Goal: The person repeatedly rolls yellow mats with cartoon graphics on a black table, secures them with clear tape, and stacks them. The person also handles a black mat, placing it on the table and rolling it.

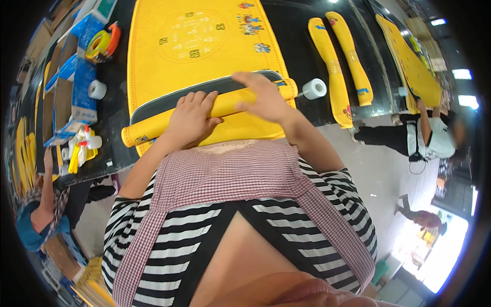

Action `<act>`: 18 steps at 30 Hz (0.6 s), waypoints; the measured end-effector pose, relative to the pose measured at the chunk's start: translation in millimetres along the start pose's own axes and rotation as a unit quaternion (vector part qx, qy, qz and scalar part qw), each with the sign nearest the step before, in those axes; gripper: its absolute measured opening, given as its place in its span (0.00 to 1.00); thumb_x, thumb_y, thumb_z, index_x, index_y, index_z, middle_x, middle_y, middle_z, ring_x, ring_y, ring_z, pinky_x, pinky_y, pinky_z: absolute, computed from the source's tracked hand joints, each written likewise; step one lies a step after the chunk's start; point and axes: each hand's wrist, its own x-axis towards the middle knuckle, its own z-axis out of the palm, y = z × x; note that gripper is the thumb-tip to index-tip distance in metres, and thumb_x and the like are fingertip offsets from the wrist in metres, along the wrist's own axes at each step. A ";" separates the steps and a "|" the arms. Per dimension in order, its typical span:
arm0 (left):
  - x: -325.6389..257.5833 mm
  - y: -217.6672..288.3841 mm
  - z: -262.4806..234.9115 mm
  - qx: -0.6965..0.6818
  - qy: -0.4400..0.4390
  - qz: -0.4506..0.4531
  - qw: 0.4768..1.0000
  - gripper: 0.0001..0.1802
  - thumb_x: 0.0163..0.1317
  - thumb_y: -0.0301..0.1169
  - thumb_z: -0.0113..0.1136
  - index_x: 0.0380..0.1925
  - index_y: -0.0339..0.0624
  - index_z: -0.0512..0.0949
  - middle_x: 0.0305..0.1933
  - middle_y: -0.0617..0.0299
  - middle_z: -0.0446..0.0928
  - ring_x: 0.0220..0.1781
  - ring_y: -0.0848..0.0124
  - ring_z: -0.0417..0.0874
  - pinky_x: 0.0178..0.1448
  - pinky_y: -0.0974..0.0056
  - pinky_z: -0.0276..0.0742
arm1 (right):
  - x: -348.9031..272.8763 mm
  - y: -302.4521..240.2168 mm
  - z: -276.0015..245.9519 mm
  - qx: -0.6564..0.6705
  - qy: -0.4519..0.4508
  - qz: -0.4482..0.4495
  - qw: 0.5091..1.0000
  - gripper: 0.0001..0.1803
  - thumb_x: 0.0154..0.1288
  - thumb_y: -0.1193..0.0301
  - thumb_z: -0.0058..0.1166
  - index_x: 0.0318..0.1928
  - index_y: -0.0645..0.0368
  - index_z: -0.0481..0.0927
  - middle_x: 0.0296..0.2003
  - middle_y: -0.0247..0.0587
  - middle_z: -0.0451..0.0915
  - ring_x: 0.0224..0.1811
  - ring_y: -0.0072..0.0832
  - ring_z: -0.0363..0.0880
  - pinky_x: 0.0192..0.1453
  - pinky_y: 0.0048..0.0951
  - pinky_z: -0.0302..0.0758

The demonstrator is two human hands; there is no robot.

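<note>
Resting both hands on yel. roll; wht spool nr R end.

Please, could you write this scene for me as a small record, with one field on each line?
Hands: bare left hand on a yellow tube-shaped roll; bare right hand at its right part
Beneath the roll: flat yellow sheet with printed figures
Surface: black table
Beside the roll's right end: white cylindrical spool
Farther right: two long, narrow yellow pieces, side by side
Left of the sheet: blue cardboard box, orange-and-green tape dispenser
Other people: person in teal at left, person in light top at right
</note>
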 end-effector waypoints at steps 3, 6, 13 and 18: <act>-0.6 -2.3 1.6 0.001 0.001 0.001 1.000 0.39 0.61 0.44 0.72 0.70 0.39 0.72 0.56 0.53 0.78 0.59 0.54 0.78 0.66 0.53 0.71 | -5.3 64.0 -46.7 0.097 0.259 0.085 0.957 0.18 0.70 0.75 0.61 0.60 0.55 0.85 0.56 0.42 0.85 0.60 0.34 0.83 0.63 0.31 0.79; -0.3 -5.4 2.6 0.001 -0.002 -0.003 1.000 0.39 0.62 0.45 0.71 0.70 0.39 0.72 0.55 0.52 0.78 0.59 0.53 0.78 0.66 0.53 0.72 | -29.5 118.4 -112.7 -0.075 0.199 0.239 0.947 0.20 0.65 0.77 0.57 0.57 0.56 0.87 0.54 0.48 0.87 0.59 0.45 0.85 0.65 0.38 0.80; 7.4 -10.5 2.2 -0.007 0.007 0.017 1.000 0.38 0.63 0.46 0.68 0.68 0.37 0.72 0.54 0.49 0.79 0.58 0.51 0.79 0.66 0.52 0.73 | -55.9 206.5 -95.2 -0.130 -0.068 0.300 0.942 0.23 0.58 0.78 0.60 0.55 0.50 0.87 0.51 0.46 0.88 0.56 0.48 0.85 0.62 0.42 0.80; 8.2 -8.6 0.5 -0.012 -0.002 0.008 1.000 0.38 0.63 0.46 0.68 0.68 0.36 0.73 0.55 0.49 0.80 0.59 0.51 0.79 0.67 0.52 0.73 | -82.7 216.3 -75.3 -0.113 -0.022 0.359 0.926 0.17 0.60 0.72 0.60 0.51 0.53 0.86 0.48 0.51 0.88 0.55 0.51 0.85 0.61 0.44 0.80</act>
